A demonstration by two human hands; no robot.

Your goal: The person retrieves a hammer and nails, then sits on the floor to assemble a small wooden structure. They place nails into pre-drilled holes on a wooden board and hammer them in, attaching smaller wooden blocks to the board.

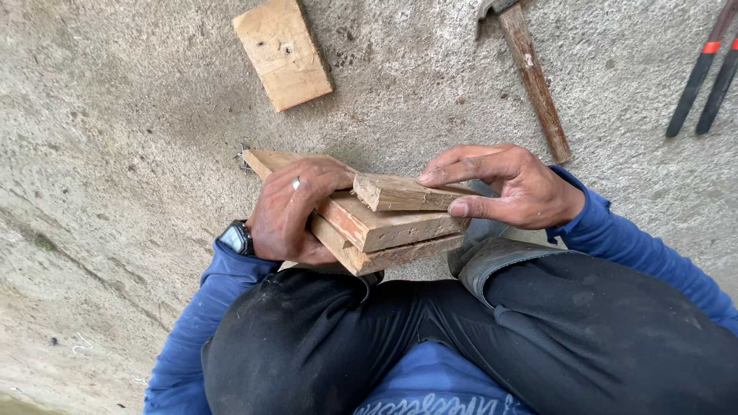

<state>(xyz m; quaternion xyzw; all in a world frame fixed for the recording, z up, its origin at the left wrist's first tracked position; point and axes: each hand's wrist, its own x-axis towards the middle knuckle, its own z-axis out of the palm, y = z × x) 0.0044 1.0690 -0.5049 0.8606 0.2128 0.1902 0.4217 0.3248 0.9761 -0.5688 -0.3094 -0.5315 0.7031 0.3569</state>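
Fingers (450, 175) curl closed, pinching small wood block (400, 194).

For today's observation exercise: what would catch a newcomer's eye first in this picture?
At the centre, the left hand and right hand grip a stack of wooden pieces above the person's knees. On the concrete floor beyond lie a loose wooden block, a wooden-handled hammer and, far right, dark tool handles with red bands.

Rough grey concrete floor (115, 154), daylight, w/ small pits.
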